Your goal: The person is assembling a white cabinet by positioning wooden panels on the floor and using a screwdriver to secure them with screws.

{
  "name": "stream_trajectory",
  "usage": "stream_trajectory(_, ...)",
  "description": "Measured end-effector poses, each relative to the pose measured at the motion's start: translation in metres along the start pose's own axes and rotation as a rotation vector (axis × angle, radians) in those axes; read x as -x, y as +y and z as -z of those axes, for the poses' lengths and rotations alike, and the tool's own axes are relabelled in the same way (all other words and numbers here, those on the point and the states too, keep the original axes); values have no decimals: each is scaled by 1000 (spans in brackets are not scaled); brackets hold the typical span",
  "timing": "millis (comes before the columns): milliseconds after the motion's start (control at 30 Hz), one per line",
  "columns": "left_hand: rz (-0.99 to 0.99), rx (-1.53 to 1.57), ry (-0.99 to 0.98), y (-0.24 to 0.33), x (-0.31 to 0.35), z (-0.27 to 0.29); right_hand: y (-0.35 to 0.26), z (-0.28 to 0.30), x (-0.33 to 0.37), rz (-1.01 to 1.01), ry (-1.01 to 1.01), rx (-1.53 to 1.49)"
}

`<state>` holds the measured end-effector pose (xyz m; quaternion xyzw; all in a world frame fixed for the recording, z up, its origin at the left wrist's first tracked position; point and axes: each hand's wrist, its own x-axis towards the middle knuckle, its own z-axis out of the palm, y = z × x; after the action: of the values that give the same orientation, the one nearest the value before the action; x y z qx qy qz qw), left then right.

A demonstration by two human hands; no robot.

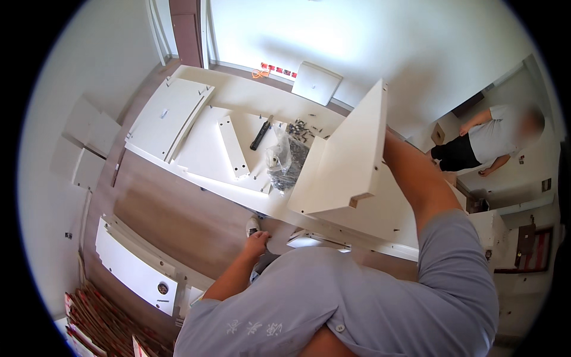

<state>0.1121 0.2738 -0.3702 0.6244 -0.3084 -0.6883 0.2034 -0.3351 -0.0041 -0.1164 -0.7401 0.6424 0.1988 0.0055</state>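
My right forearm (pixel 410 172) reaches up behind an upright white panel (pixel 354 143), which hides the hand. This panel stands on edge on a white board and has a notch at its lower near corner, with small holes along its edge. Low in front of my body, my left hand (pixel 257 243) is closed beside my leg, above a light shoe (pixel 253 224). Something dark shows at its fingers, too small to name. Left of the upright panel lie a clear plastic bag (pixel 285 160) of dark hardware, a black screwdriver-like tool (pixel 261 133) and a narrow white strip (pixel 232 146) with holes.
More white boards (pixel 166 116) with upright pegs lie at the far left. Loose fittings (pixel 303 128) are scattered by the bag. Panels (pixel 140 262) and stacked flat cardboard (pixel 104 321) lie lower left. Another person (pixel 488 140) stands at the right. An orange cord (pixel 260 74) lies by the wall.
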Motion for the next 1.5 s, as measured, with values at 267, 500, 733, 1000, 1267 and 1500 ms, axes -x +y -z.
stream_trajectory(267, 28, 67, -245, 19, 27, -67, 21, -78, 118, -370, -16, -317)
stream_trajectory(500, -54, -378, -296, 29, 59, -120, -43, -306, 421, -577, -110, -1273)
stream_trajectory(733, -227, -732, -504, 64, 63, -206, -145, -355, 613, -884, 137, -1336)
stream_trajectory(1000, -178, -748, -820, 114, 90, -361, -100, -250, 559, -787, 433, -1490)
stream_trajectory(1267, -168, -570, -792, 108, 98, -359, -93, -254, 571, -765, 283, -1458)
stream_trajectory(1500, -359, -815, -588, 101, 80, -301, -74, -252, 513, -436, 301, -1293)
